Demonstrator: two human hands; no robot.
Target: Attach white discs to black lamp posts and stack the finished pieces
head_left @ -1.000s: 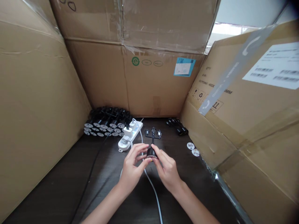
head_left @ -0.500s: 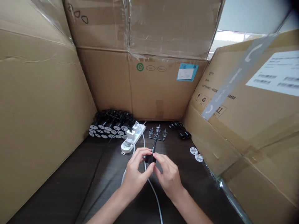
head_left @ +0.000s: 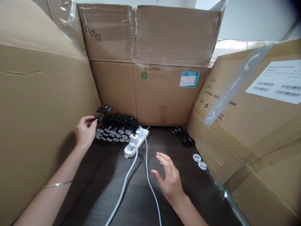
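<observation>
A miniature black lamp post (head_left: 102, 110) sits pinched in the left hand (head_left: 85, 131), just over a heap of black parts with white discs (head_left: 113, 128). The right hand (head_left: 169, 182) is open, fingers loosely spread and empty, near a white cable (head_left: 147, 169). A white power strip (head_left: 136, 143) lies between the hands on a dark table (head_left: 131, 204), walled by cardboard boxes (head_left: 47, 110).

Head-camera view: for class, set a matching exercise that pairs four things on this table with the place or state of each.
Things
1. Left hand
2. Right hand
3. White power strip
4. Two white round discs

Places and states
A. Lying beside the right cardboard wall
B. Open, holding nothing
C. Gripping a small black lamp post
D. Fitted with white plugs

Pairs: 1-C, 2-B, 3-D, 4-A
</observation>
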